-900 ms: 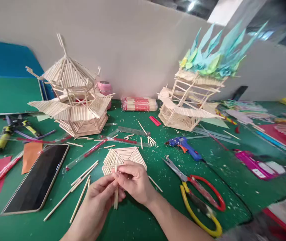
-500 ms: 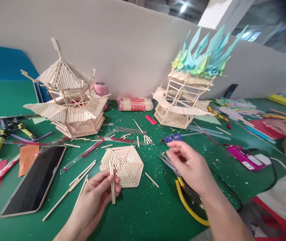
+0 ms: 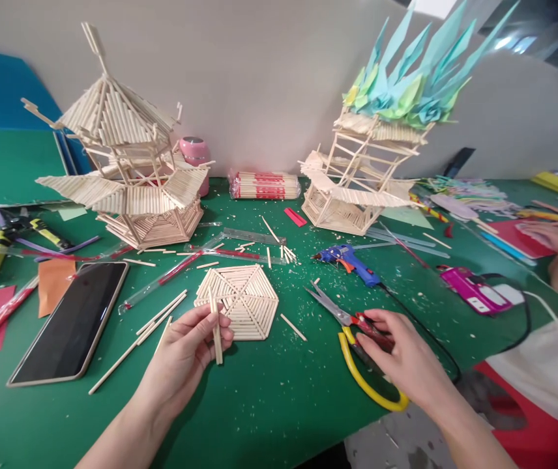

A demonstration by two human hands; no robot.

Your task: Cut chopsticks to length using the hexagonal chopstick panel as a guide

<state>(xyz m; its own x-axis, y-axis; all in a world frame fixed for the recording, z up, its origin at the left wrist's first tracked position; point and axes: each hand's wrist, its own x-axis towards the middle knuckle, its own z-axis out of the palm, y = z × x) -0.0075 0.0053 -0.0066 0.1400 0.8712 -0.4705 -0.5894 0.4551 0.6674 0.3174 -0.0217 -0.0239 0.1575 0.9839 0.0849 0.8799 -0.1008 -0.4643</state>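
On the green counter (image 3: 269, 404), scissors (image 3: 344, 318) are positioned right of a hexagonal stick panel (image 3: 254, 306). Short sticks (image 3: 218, 348) are pinched in the fingers of the left hand (image 3: 181, 345); the right hand (image 3: 406, 355) is curved at the red handle (image 3: 360, 320), closure not discernible. Tool pickup is judged in hand; a secure handle grip is called for.

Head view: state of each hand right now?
Left hand: closed, holding wooden sticks.
Right hand: at the scissors, fingers partly curled; whether it grips them cannot be told.
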